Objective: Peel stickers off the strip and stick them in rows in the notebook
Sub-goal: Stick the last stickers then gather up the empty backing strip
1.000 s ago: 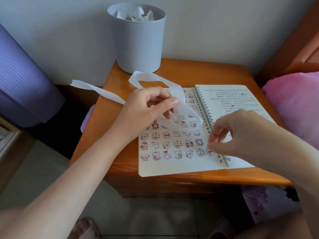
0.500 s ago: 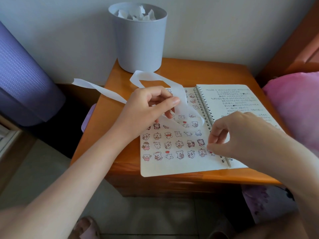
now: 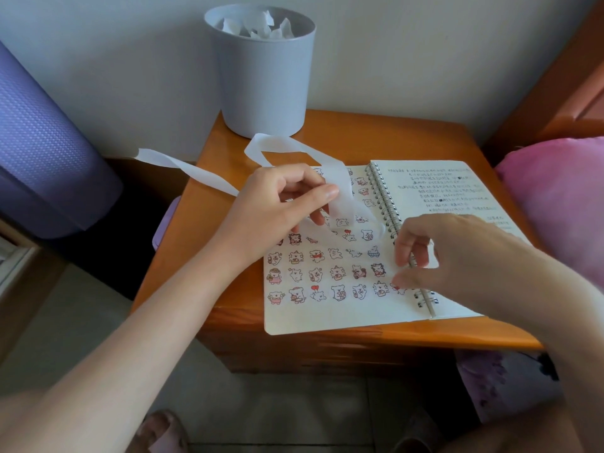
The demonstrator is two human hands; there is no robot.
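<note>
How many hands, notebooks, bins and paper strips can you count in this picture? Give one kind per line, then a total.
Hands: 2 (left hand, right hand)
Notebook: 1
Bin: 1
Strip: 1
Total: 5

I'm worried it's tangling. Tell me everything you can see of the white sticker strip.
The white sticker strip is a long, thin, translucent paper-like ribbon. The left hand pinches it above the notebook's left page; one end trails off the table's left edge, and a loop curls near the grey bin.
</note>
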